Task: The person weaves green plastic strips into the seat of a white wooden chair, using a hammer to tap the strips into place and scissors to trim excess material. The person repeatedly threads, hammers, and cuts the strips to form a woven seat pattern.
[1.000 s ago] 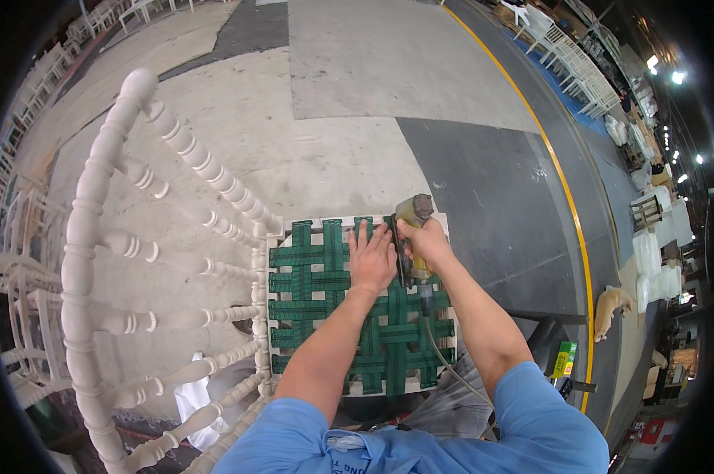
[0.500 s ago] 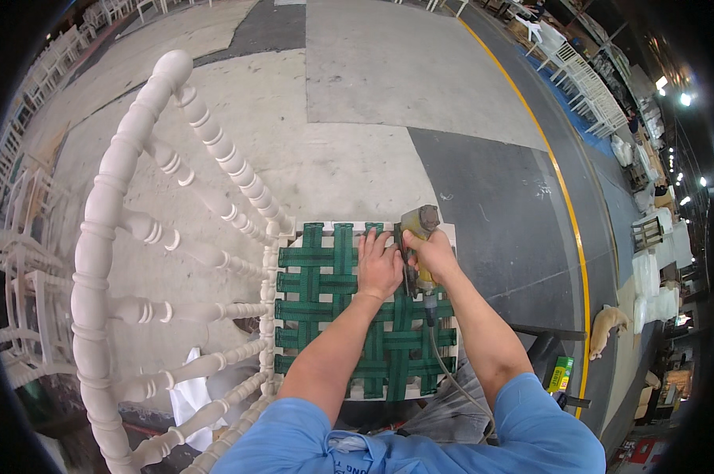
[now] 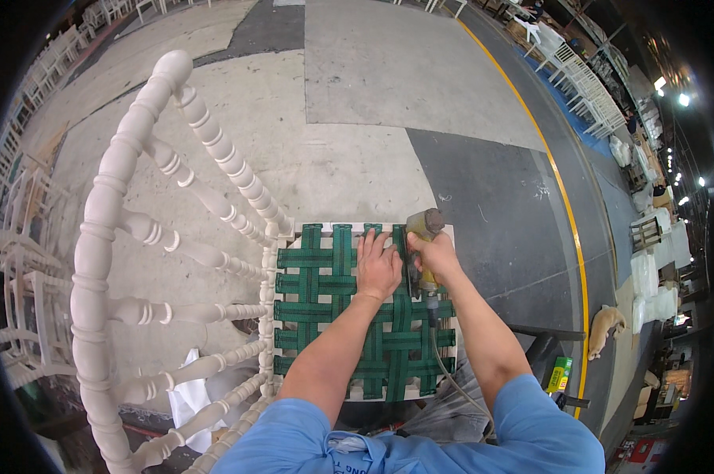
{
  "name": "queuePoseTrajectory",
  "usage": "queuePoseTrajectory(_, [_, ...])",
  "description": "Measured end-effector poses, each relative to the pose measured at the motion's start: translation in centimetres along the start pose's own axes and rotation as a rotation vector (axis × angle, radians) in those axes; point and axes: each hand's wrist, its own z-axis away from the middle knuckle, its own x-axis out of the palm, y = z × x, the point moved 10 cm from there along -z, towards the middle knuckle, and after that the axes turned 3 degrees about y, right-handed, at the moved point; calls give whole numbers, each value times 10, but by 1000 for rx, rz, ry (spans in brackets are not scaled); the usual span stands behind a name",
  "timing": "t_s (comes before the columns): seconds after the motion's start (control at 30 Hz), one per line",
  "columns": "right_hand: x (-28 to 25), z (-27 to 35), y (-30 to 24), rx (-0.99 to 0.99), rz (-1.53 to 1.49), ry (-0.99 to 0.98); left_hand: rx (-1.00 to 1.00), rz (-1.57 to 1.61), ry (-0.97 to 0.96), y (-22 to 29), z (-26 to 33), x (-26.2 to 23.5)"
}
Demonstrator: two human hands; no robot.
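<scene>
A white chair (image 3: 96, 237) with turned spindles lies before me, its back to the left. Green webbing straps (image 3: 316, 283), woven over and under, cover its seat frame. My left hand (image 3: 377, 270) lies on the webbing near the far edge with fingers stretched out, holding nothing. Just right of it, my right hand (image 3: 437, 257) is wrapped round a yellow and dark air staple gun (image 3: 426, 224). The gun stands over the seat's far right part, and its hose (image 3: 444, 371) runs back toward me. Its nose is hidden, so contact with the strap cannot be made out.
More white chairs (image 3: 25, 276) stand close on the left, and a row of them (image 3: 586, 95) is far right. A green box (image 3: 560, 374) sits near my right elbow. A dog (image 3: 607, 330) lies on the floor beside the yellow line (image 3: 576, 229).
My right hand has shifted the staple gun slightly to the right, away from my left hand. The left hand stays in place on the webbing.
</scene>
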Motion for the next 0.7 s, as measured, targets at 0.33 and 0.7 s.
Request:
queuePoseTrajectory(0.33, [-9,2,9,53,-30,57,38,21,64,2,-1,-6])
queuePoseTrajectory(0.7, [-194,212,-11,-63,-140,258,245,-364,-207,0,-5,28])
